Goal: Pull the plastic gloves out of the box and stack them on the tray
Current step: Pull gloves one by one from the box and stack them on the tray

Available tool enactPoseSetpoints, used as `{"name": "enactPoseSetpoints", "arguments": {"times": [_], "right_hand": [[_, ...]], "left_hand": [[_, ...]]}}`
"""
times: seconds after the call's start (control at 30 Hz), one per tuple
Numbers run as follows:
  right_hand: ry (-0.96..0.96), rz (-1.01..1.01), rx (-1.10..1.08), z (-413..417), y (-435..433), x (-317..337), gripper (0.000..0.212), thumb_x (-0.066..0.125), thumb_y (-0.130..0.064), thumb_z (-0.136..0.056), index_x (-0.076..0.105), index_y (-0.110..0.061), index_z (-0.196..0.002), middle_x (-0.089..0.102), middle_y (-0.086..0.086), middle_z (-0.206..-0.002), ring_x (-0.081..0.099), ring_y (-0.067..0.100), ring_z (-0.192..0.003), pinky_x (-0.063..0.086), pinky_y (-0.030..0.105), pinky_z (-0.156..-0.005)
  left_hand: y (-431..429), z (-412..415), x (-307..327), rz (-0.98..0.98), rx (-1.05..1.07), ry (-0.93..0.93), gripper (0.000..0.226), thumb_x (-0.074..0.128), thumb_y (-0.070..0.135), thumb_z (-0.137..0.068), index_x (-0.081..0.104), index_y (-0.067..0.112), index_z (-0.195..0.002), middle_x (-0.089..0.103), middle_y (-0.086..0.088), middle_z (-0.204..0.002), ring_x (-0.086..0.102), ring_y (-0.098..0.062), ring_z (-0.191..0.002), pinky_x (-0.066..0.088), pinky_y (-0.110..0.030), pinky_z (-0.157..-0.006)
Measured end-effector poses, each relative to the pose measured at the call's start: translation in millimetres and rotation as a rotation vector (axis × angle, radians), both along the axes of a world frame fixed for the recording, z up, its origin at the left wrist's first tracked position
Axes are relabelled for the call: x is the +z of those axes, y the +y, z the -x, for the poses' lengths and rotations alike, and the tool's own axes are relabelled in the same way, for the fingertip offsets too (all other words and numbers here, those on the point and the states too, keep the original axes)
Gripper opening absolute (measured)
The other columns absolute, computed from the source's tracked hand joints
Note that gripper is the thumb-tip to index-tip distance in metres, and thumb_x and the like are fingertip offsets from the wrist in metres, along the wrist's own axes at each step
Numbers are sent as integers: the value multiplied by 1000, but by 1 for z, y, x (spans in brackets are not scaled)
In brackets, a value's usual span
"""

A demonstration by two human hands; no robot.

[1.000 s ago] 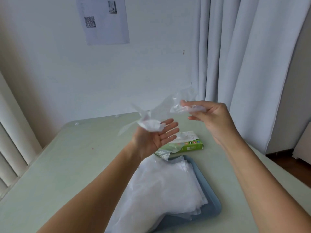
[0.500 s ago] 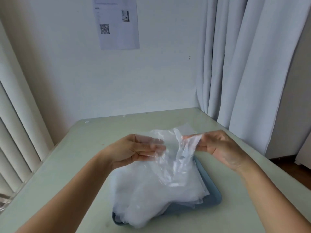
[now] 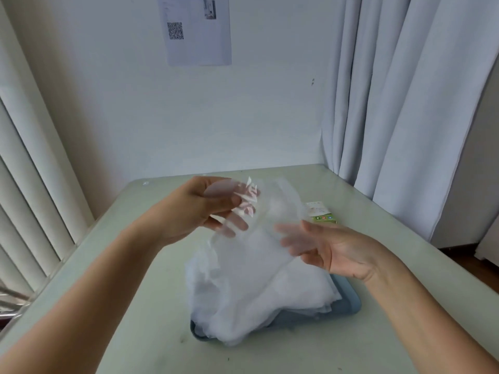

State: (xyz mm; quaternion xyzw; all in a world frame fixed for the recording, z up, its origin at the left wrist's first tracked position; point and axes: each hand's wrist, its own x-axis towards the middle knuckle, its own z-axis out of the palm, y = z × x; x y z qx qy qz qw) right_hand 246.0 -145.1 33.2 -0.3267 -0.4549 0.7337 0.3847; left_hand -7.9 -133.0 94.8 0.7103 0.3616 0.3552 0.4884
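Hands [image 3: 199,209] on glove [image 3: 270,228], thin, translucent, crinkled

The glove [image 3: 266,211] above the tray [image 3: 348,303] is thin clear plastic film, glossy, with bright glints along its creases. The pile of gloves [image 3: 256,300] on the tray looks milky and crinkled. The tray itself is smooth, matt blue-grey plastic. Under it the worktop [image 3: 151,306] is smooth and faintly shiny. Beyond the tray, the box [image 3: 321,213] is printed card and the curtain [image 3: 405,103] is matt cloth.
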Motion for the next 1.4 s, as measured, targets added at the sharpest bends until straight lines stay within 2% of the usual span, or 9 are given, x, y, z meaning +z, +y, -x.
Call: {"name": "enactPoseSetpoints", "arguments": {"times": [0.2, 0.43, 0.57, 0.77, 0.87, 1.03, 1.2, 1.3, 1.4], "right_hand": [[-28, -197, -189, 10, -8, 7, 40, 60, -10, -77, 62, -12, -117, 72, 12, -86, 69, 13, -63, 54, 18, -55], [-169, -135, -236, 6, -4, 2, 28, 63, -21, -73, 69, -2, -92, 71, 12, -69, 66, 14, -53, 50, 17, -45], [-272, -60, -234, 7, -1, -3, 38, 64, -36, -77, 71, -4, -94, 73, 18, -88, 70, 20, -60, 52, 19, -46], [-741, -188, -351, 3, 16, -37, 16, 68, -11, -86, 65, -1, -74, 70, 8, -64, 63, 9, -49, 44, 16, -45], [-974, -265, -370, 1, 26, -56, 19, 70, -10, -84, 63, 1, -71, 71, 11, -66, 67, 16, -54, 48, 23, -51], [-1047, -271, -350, -7, 33, -61, 20, 73, -12, -79, 59, -3, -67, 58, 8, -59, 51, 14, -47, 37, 20, -51], [-936, -184, -257, -11, 35, -59, 12, 71, -6, -78, 61, 0, -76, 62, 16, -70, 56, 23, -63, 40, 27, -56], [-976, -197, -244, -11, 33, -59, 17, 73, -8, -79, 59, -3, -71, 63, 10, -66, 58, 19, -58, 42, 23, -54], [-1199, -287, -294, -14, 32, -57, 32, 79, -22, -76, 53, -8, -63, 64, 6, -61, 60, 16, -53, 46, 24, -56]], "left_hand": [[8, 3, 2, 6, 95, 63, 19, 52, 6, -95, 68, 11, -106, 70, 0, -84, 64, -15, -64, 50, -21, -53], [22, -4, -8, -71, 294, 201, 12, 61, 9, -91, 72, 11, -90, 73, 2, -73, 31, -7, -39, 25, -14, -37], [37, -3, -21, 11, 246, 385, 11, 64, 10, -88, 74, 13, -88, 74, 1, -76, 31, -6, -38, 24, -14, -36], [62, -5, -70, 76, 220, 549, 7, 69, 14, -86, 75, 13, -88, 69, -1, -72, 34, -8, -41, 30, -16, -40], [75, 0, -90, -76, 333, 756, 11, 66, 23, -87, 72, 16, -92, 69, -2, -81, 49, -8, -52, 39, -17, -50], [64, -2, -91, -403, 623, 883, 37, 54, 30, -95, 55, 15, -128, 63, -2, -121, 58, -22, -110, 44, -30, -86], [13, -48, -85, -566, 208, 791, 49, 43, 35, -100, 38, 17, -145, 38, 1, -150, 32, -15, -138, 20, -20, -110], [-1, -67, -107, -417, -37, 1029, 59, 27, 41, -103, 9, 16, -153, 5, 1, -161, -2, -15, -148, 0, -30, -117], [-1, -68, -132, -316, -114, 1203, 63, 18, 44, -103, -8, 16, -152, -13, -1, -160, -15, -19, -146, -8, -42, -119]]}}
